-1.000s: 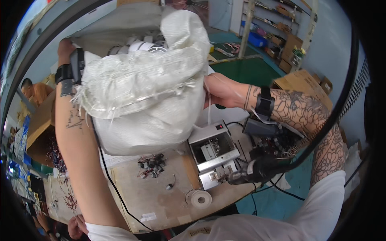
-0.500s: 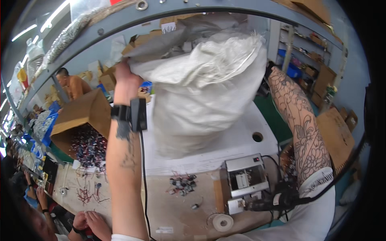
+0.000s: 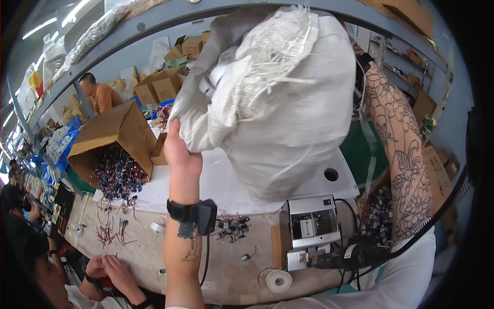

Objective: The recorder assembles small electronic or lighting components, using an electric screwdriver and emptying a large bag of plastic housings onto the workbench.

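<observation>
A bulky white woven sack (image 3: pixel 298 129) with a frayed rim stands tilted over the white board (image 3: pixel 218 180), its mouth turned up and to the left. White rounded parts (image 3: pixel 218 72) show inside the mouth. My left hand (image 3: pixel 182 154) is closed on the sack's near left rim, thumb up along the cloth. On the sack's far right side my right hand (image 3: pixel 356 49) is mostly hidden behind it, so its fingers do not show. Cables run from a band on my left wrist.
A tipped cardboard box (image 3: pixel 110 136) spills small wired parts at left. A small metal machine (image 3: pixel 311 224), a white tape roll (image 3: pixel 279 280) and a pile of wired parts (image 3: pixel 231 226) lie on the bench. A co-worker's hands (image 3: pixel 110 273) are at lower left; a metal beam (image 3: pixel 170 18) crosses above.
The sack has tipped, its mouth swinging toward the left and its frayed rim rising. My left hand has come lower and to the right; my right hand has moved farther up behind the sack.
</observation>
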